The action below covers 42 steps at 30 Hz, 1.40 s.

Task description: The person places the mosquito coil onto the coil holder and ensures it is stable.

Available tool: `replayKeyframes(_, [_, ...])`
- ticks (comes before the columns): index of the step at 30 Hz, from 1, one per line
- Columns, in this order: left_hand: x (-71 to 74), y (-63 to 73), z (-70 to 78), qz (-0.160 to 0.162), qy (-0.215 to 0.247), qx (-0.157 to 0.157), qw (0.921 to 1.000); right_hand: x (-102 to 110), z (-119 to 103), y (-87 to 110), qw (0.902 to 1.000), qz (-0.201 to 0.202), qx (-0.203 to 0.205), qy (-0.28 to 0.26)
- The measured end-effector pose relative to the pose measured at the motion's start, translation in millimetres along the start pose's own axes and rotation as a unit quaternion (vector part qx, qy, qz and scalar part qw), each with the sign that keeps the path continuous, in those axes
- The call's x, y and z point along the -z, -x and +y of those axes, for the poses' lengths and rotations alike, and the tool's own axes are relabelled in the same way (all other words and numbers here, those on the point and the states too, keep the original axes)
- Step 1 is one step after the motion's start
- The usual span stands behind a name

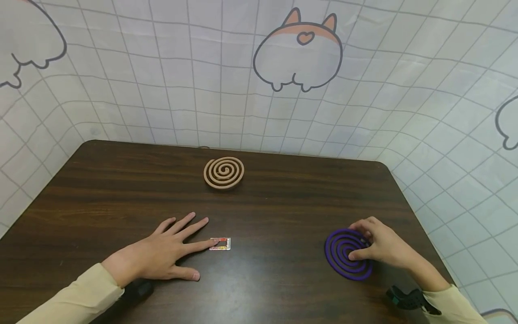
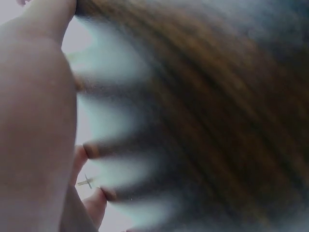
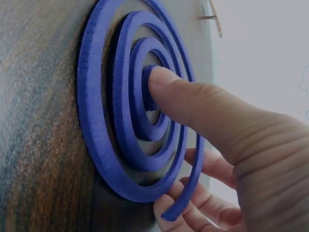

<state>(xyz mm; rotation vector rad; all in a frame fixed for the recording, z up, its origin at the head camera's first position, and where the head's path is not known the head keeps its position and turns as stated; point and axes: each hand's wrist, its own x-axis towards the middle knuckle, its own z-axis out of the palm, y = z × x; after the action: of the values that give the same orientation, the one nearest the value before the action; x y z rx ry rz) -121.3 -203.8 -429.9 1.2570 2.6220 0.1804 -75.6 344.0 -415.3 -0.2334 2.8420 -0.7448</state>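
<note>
A purple mosquito coil [image 1: 339,252] lies near the right side of the table. My right hand [image 1: 384,243] grips it: in the right wrist view the thumb [image 3: 166,77] presses on the coil's centre, and the fingers [image 3: 207,203] curl at its outer edge, behind the loose end. My left hand [image 1: 162,254] rests palm down with its fingers spread, and its index fingertip touches a small printed card-like piece [image 1: 223,247] with a dark middle. The left wrist view is blurred, showing part of the hand [image 2: 34,121] against the tabletop.
A tan mosquito coil [image 1: 224,173] lies toward the back of the dark wooden table [image 1: 121,189]. White grid-patterned curtains [image 1: 170,90] hang behind and at both sides. Black straps are at both wrists, the right one [image 1: 408,299] with a greenish part.
</note>
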Motion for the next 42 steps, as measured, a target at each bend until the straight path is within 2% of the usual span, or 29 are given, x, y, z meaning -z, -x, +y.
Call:
replayKeyframes(8, [-2.8,-0.6,-0.4,0.014,0.012,0.003,0.9998,2.7,1.0,-1.7,0.9995,-0.030,-0.001,-0.013])
replayKeyframes(16, [-5.9,-1.3,-1.0,0.034,0.004,-0.003,0.9994,4.2,-1.0,-2.5,0.9995,-0.027,-0.008,-0.013])
replayKeyframes(19, [-5.4,-1.5,-1.8,0.026,0.014,-0.001,0.9996,5.0,1.1,-2.7,0.9983,-0.037,-0.006,-0.043])
replayKeyframes(24, [-5.2,-2.1,-3.6,0.019,0.016,-0.002,0.9997,5.8,7.3,-2.1,0.9877,-0.070,0.007,-0.139])
replayKeyframes(27, [-5.8,-2.3,-4.3,0.021,0.012,-0.005,0.9997,6.3,10.0,-3.0,0.9813,-0.083,0.008,-0.173])
replayKeyframes(34, [-5.8,-1.5,-3.0,0.022,0.015,-0.004,0.9996,8.7,12.9,-3.8,0.9746,-0.099,0.001,-0.201])
replayKeyframes(42, [-5.1,-1.2,-1.4,0.020,0.014,-0.002,0.9997,5.4,14.4,-4.2,0.9610,-0.130,-0.009,-0.244])
